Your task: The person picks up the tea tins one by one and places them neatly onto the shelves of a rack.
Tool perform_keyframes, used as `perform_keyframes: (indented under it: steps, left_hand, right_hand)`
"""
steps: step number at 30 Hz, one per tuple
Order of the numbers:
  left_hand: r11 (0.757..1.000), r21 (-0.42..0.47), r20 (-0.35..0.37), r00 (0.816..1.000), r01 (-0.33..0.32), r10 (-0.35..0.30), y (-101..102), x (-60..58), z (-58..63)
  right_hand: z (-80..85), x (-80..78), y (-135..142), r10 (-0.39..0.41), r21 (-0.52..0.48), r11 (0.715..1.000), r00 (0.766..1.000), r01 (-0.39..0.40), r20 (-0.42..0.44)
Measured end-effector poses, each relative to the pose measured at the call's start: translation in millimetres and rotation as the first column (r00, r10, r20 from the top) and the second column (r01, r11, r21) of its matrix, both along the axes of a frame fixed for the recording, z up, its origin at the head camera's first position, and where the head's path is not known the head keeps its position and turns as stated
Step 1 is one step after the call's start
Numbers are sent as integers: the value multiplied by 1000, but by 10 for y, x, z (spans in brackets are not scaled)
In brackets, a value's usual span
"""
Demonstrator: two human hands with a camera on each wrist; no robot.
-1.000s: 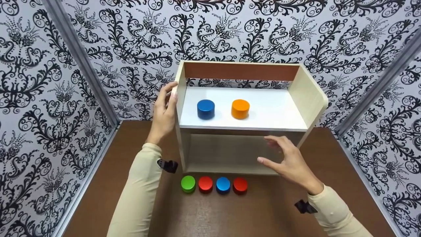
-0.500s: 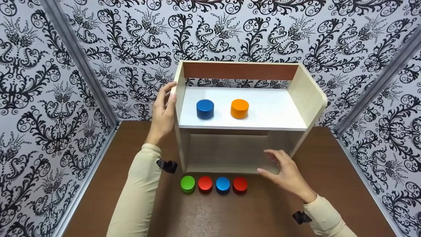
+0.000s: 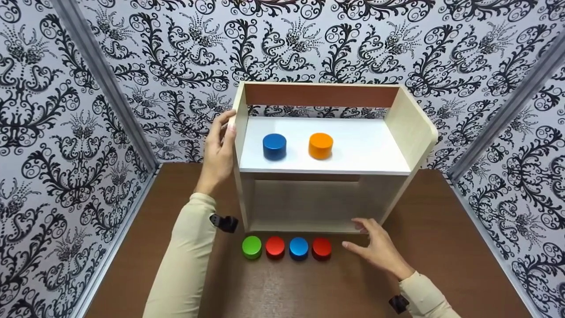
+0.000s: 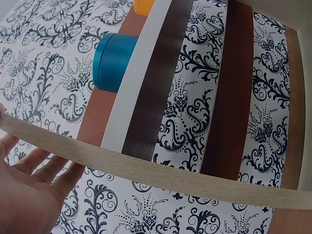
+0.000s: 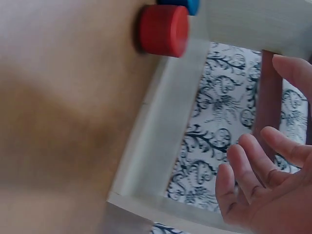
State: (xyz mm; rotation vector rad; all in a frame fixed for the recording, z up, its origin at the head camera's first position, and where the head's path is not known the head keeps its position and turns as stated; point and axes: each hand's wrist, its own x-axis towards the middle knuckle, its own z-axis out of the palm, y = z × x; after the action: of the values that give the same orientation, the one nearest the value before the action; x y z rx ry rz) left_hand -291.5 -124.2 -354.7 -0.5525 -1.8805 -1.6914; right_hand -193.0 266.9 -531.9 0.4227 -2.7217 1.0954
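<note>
My left hand (image 3: 218,152) grips the left side panel of a small wooden shelf (image 3: 326,171), thumb at its front edge and fingers along the outer face. In the left wrist view, the panel edge partly hides the fingertips. On the white upper board stand a dark blue cylinder (image 3: 274,147) and an orange cylinder (image 3: 320,146). A row before the shelf holds a green cylinder (image 3: 251,247), a red cylinder (image 3: 275,247), a light blue cylinder (image 3: 299,248) and another red cylinder (image 3: 321,248). Right of that last one hovers my right hand (image 3: 379,249), holding nothing, fingers and thumb spread apart.
Everything stands on a brown table (image 3: 282,291). The shelf's right side panel (image 3: 410,128) rises beyond my right hand. Patterned walls (image 3: 176,53) with grey corner strips (image 3: 103,79) enclose the back and both sides.
My right hand has come down from before the lower compartment towards the table, nearer the right end of the cylinder row. The left hand and the cylinders stay in place.
</note>
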Motion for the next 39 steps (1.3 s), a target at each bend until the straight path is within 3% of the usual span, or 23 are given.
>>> perform_keyframes:
  steps: [21, 29, 33, 39]
  left_hand:
    - [1000, -1, 2, 1000, 0, 0, 4, 16, 4]
    - [1000, 10, 1, 1000, 11, -11, -3, 5, 5]
    - [1000, 4, -1, 1000, 8, -8, -5, 7, 6]
    - [1000, 6, 5, 1000, 10, -10, 5, 15, 8]
  right_hand:
    - [-562, -89, -178, 76, -5, 997, 984, -76, 160]
    - [-652, -129, -264, 106, 18, 994, 983, -110, 149]
    - [-689, -140, -316, 90, 27, 995, 979, -97, 182]
    - [-727, -179, -402, 74, 67, 994, 984, -85, 164]
